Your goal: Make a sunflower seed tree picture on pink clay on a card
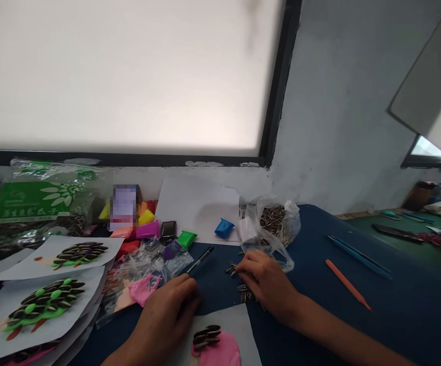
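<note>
My right hand is over a small heap of loose sunflower seeds on the blue table. Its thumb and forefinger are pinched together at a sunflower seed. My left hand rests at the left edge of a white sheet, its fingers curled under, partly hidden and a little blurred. On that sheet lies a flat pink clay shape, with several striped sunflower seeds stuck in rows at its upper left. The lower part of the sheet is cut off by the frame.
Behind my right hand stands an open plastic bag of seeds. Finished seed-and-clay pictures are stacked at left, beside clay packets and wrappers. A pen, an orange clay tool and blue tweezers lie about.
</note>
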Demonstrator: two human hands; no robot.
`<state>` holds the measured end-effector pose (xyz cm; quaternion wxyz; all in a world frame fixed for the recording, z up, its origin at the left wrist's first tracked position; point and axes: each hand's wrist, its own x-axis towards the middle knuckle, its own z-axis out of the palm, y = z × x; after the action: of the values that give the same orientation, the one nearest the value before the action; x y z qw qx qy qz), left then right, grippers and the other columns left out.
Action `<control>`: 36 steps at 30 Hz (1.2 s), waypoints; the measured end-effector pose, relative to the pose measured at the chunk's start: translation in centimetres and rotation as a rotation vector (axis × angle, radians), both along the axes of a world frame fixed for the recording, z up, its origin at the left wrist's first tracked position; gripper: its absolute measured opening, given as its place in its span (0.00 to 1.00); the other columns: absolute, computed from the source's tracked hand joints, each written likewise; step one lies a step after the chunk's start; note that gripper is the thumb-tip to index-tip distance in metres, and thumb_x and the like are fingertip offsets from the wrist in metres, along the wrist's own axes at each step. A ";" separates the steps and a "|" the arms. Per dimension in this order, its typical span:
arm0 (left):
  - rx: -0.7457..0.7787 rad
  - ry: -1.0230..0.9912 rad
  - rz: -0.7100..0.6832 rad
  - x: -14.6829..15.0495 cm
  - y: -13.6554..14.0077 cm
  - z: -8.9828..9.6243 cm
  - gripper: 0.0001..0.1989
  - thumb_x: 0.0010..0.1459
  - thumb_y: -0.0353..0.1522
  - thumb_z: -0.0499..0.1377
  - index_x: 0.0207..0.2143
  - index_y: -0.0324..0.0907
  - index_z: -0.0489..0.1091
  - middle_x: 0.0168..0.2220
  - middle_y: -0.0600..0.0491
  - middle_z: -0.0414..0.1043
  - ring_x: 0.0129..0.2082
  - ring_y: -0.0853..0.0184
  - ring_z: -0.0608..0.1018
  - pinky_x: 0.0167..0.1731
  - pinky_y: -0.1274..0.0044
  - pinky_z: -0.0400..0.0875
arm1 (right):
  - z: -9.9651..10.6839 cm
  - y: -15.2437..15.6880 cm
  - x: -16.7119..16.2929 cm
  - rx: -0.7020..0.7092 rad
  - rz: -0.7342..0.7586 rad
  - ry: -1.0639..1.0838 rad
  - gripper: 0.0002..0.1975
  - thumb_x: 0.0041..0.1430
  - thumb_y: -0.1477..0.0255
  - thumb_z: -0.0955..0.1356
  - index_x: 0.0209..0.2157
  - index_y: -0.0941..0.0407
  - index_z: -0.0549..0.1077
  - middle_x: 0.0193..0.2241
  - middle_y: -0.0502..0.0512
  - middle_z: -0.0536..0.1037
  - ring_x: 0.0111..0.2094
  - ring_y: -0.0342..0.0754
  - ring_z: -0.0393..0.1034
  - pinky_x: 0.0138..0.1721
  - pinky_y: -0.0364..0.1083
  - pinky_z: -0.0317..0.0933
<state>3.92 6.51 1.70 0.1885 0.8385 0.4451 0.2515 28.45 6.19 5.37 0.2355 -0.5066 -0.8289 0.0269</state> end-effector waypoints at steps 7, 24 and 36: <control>0.096 0.025 0.005 0.2 0.0 -0.7 0.11 0.64 0.32 0.47 0.27 0.46 0.60 0.30 0.50 0.69 0.28 0.60 0.75 0.27 0.73 0.62 | 0.2 0.1 -0.3 -0.045 -0.031 -0.049 0.08 0.60 0.85 0.70 0.31 0.59 0.78 0.33 0.55 0.75 0.37 0.50 0.71 0.40 0.48 0.66; 0.228 0.032 0.017 -0.3 0.0 -1.2 0.13 0.67 0.27 0.47 0.41 0.45 0.70 0.41 0.48 0.72 0.35 0.60 0.79 0.32 0.71 0.74 | 1.7 2.5 -1.6 -0.179 -0.027 -0.255 0.05 0.61 0.79 0.72 0.36 0.58 0.82 0.37 0.58 0.79 0.41 0.53 0.73 0.43 0.47 0.64; 0.288 0.050 0.102 -0.5 0.6 -1.4 0.18 0.66 0.26 0.45 0.38 0.41 0.75 0.41 0.43 0.74 0.40 0.53 0.77 0.38 0.61 0.74 | 1.5 2.3 -1.1 -0.125 0.040 -0.356 0.05 0.64 0.82 0.68 0.36 0.62 0.78 0.39 0.60 0.78 0.41 0.53 0.71 0.42 0.48 0.62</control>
<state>3.45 7.14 0.33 0.0420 0.8391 0.4510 0.3012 27.33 8.44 6.88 0.0527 -0.5005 -0.8641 -0.0072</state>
